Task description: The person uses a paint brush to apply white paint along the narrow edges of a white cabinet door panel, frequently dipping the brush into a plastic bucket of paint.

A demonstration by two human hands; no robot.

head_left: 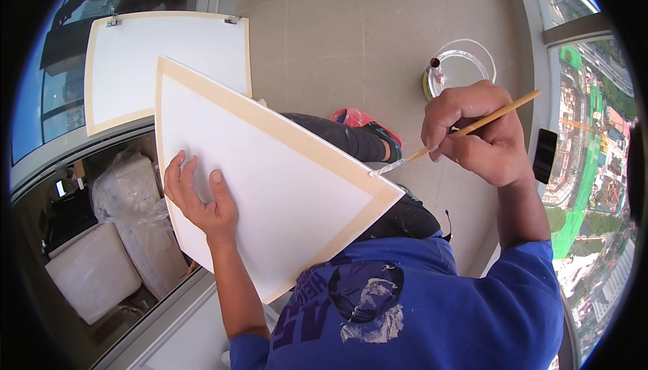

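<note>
A white board (pixel 260 181) with a beige border, apparently masking tape, lies tilted across my lap. My left hand (pixel 206 198) rests on its white face near the left edge, fingers spread. In my right hand (pixel 482 130), a slim paintbrush (pixel 509 107) with a wooden handle is pinched between thumb and fingers. White paint coats its bristles, and the tip touches the border by the board's right corner. On the floor beyond that hand stands an open paint bucket (pixel 430 88) with white inside and a raised wire handle.
A second white board (pixel 165 63) with the same border hangs from two metal clips at the window frame on the left. Plastic-wrapped items (pixel 135 184) show behind glass below it. A dark phone-like object (pixel 545 156) sits by the right window. My sandalled foot (pixel 381 137) is beyond the board.
</note>
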